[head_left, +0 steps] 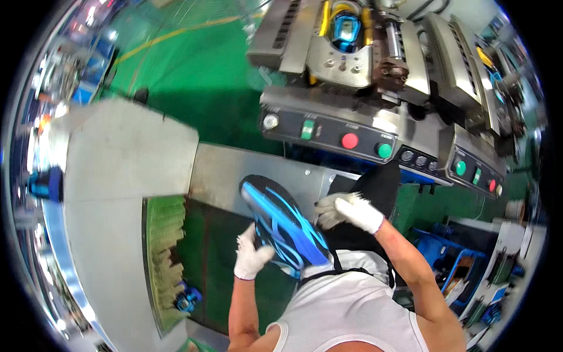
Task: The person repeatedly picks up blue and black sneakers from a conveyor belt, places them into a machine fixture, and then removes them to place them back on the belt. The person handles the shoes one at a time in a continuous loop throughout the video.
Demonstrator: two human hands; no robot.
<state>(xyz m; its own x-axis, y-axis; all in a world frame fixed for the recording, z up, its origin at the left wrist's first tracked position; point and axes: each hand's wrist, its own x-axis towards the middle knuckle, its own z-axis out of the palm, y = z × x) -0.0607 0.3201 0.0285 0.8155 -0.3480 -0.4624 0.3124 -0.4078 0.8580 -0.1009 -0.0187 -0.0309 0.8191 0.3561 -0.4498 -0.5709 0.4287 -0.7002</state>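
A black shoe (286, 218) with bright blue stripes lies aslant in front of my body, its rounded black end pointing away from me. My left hand (253, 255), in a white work glove, grips its left side; the fingers pass behind the shoe and are partly hidden. To the right of the shoe, my gloved right hand (347, 211) hovers over my dark-clad leg (375, 190). Nothing shows in that hand, and its loosely bent fingers are apart from the shoe.
Ahead on the right stands a metal machine with a control panel (334, 132) bearing coloured buttons; a blue shoe (346, 30) sits in its clamp. A metal ledge (226, 170) runs before me. On the left is a grey housing (123, 152) with a bristly opening (164, 252). A blue rack (448, 255) stands right.
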